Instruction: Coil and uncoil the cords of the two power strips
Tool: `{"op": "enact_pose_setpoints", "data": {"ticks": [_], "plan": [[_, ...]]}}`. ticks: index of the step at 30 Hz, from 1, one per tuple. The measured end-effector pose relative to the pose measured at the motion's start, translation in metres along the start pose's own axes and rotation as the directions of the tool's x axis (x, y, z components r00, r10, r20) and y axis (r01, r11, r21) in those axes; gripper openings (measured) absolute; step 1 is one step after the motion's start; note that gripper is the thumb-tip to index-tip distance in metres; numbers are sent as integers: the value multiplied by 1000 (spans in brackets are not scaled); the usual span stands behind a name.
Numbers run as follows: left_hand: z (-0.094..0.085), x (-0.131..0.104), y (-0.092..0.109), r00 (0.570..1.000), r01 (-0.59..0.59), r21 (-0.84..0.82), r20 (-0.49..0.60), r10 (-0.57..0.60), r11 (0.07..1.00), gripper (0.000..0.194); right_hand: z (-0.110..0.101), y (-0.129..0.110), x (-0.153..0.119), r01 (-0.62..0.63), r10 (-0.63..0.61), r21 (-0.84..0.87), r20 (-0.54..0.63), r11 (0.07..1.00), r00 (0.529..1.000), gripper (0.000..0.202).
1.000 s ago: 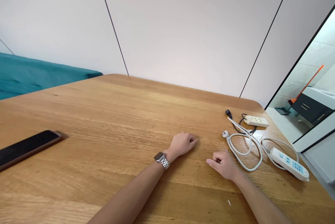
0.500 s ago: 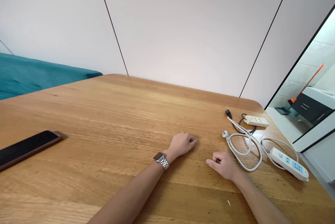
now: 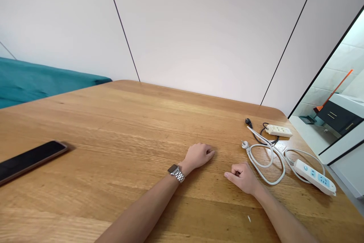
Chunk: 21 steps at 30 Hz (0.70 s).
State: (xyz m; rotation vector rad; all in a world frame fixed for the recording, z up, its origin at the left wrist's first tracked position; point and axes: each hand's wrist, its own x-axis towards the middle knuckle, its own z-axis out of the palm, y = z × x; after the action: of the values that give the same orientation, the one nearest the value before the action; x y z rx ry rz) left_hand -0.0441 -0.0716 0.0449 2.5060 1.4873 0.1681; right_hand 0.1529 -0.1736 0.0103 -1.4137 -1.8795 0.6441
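Observation:
My left hand (image 3: pixel 198 155) rests on the wooden table (image 3: pixel 127 129), its fingers curled into a loose fist with nothing in it. A watch (image 3: pixel 176 173) with a metal band circles that wrist. To the right, my right hand (image 3: pixel 243 177) lies on its side, also curled closed around nothing, thumb towards the left hand. Nearest to it is the looped white cable of a white power strip (image 3: pixel 314 176) with blue socket panels. Behind that strip lies a smaller cream power strip (image 3: pixel 279 130) with a black cable. A white plug (image 3: pixel 245 145) and a black plug (image 3: pixel 248 122) point left.
A dark-screened phone (image 3: pixel 31 161) lies at the table's left edge of view. Beyond the table are a teal sofa (image 3: pixel 42 82) and a white panelled wall (image 3: pixel 199 34). Through a doorway at right, an orange-handled broom (image 3: pixel 335 91) leans by a dark cabinet (image 3: pixel 337 116).

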Motion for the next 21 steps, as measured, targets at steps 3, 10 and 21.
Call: {"op": "enact_pose_setpoints", "data": {"ticks": [3, 10, 21], "plan": [[1, 1, -1, 1000, -1, -3, 3, 1, 1000, 37, 0, 0, 0, -9, 9, -1, 1, 1000, 1000, 45], [3, 1, -1, 1000, -5, -7, -9, 5, 1000, 37, 1, 1, -1, -8, 8, 5, 7, 1000, 1000, 43], [-1, -1, 0, 1000, 1, -18, 1, -1, 1000, 36, 1, 0, 0, -5, 5, -6, 5, 1000, 1000, 47]]}}
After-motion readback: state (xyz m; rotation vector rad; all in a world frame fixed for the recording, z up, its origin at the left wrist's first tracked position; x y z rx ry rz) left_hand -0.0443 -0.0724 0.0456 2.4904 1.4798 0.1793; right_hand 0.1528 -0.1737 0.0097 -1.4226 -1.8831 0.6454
